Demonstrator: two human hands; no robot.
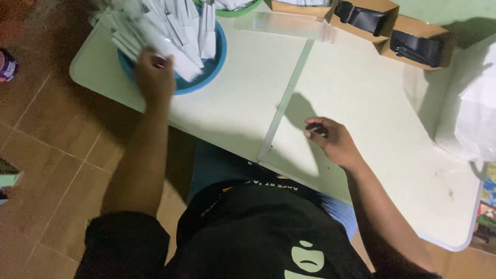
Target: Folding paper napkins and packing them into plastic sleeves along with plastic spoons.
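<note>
Right hand [333, 138] rests on the pale table [361, 103], fingers loosely curled, holding nothing — at ten o'clock, left hand [154, 73] grips white packets [165, 31] in the blue bowl [214, 70].

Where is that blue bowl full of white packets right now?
In the head view, the blue bowl sits at the table's far left corner, heaped with white packets; the left hand reaches into it.
</note>
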